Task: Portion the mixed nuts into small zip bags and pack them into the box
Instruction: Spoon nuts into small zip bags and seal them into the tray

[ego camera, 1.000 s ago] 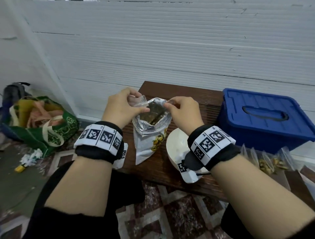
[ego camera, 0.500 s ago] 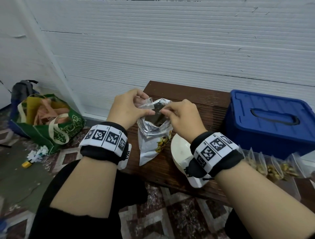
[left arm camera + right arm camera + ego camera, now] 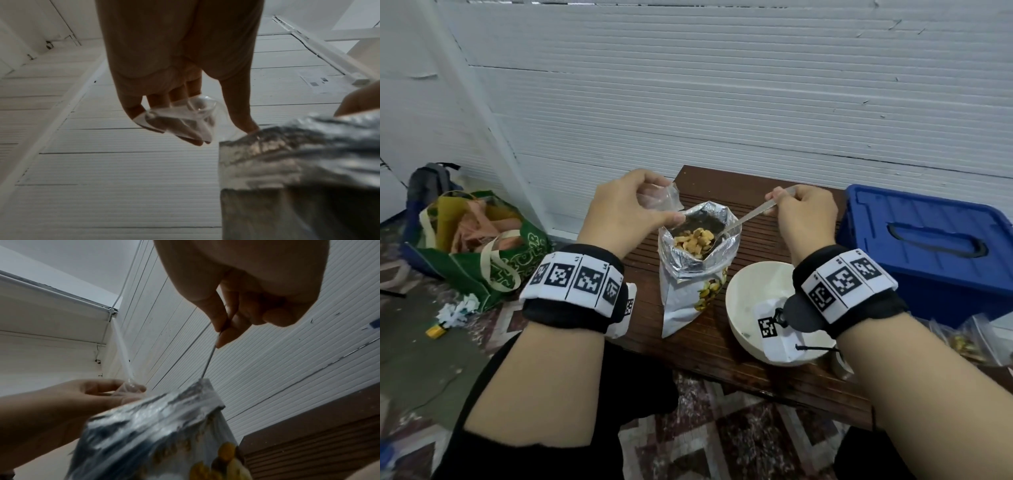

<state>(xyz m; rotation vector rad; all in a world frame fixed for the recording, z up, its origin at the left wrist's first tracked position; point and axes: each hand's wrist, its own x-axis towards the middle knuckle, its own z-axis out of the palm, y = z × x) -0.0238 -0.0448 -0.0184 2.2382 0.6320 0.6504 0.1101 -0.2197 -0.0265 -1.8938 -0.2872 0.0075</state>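
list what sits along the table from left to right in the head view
foil nut bag → white bowl → blue box

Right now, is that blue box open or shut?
Shut. The blue box has its lid flat on top, handle lying down; filled zip bags lie outside it.

Head downward — wrists upward, close
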